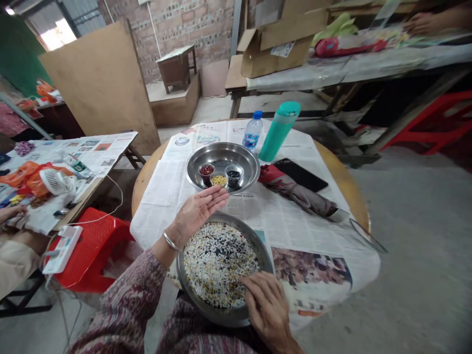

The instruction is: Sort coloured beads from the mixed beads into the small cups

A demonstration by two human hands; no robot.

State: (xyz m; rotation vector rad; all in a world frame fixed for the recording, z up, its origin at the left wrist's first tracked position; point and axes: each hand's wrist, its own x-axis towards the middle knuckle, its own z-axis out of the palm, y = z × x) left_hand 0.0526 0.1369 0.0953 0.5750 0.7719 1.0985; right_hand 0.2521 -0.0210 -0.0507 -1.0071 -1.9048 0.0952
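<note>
A metal basin [181,268] close to my body holds many small white grains [217,255] mixed with yellow and dark ones. My left hand [199,209] is held palm up over its far rim, fingers stretched out, and I see nothing lying in the palm. At the near right, my right hand [267,305] dips its fingertips to the grains, thumb and fingers closed together; what they pinch is hidden. Beyond stands a second metal basin [221,150] with three small clear cups: red pieces [206,170], yellow pieces [219,180] and black pieces [233,174].
Newspaper [158,182] covers the round table. A water bottle [252,132], green bottle [279,132], phone [301,174] and folded umbrella [298,194] lie or stand on it. Left are a red stool [94,250], a power strip [62,250] and a person's side table [114,142].
</note>
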